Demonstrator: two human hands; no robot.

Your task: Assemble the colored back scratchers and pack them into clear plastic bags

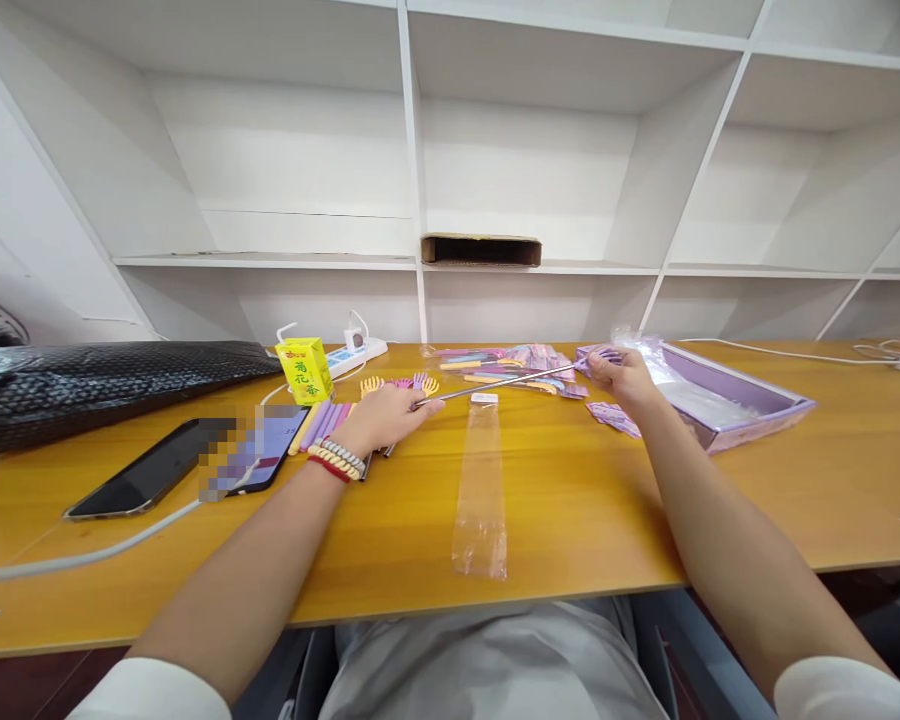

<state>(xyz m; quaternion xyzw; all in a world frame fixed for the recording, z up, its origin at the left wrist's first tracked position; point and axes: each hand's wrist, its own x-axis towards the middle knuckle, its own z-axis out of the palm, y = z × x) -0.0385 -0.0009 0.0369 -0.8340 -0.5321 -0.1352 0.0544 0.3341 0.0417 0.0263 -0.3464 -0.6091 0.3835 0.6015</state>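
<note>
My left hand lies on the wooden table, its fingers closed on the near end of a thin metal rod. The rod runs up and right towards my right hand, which grips a small purple packet by its far tip. A bunch of coloured handles with small claw ends lies under and left of my left hand. A long clear plastic sleeve lies flat on the table between my arms.
A pile of packed coloured sticks lies behind the rod. A purple shallow box sits right. Left are a yellow drink carton, two phones, a black bubble-wrap bag, a power strip and a cable. White shelves rise behind.
</note>
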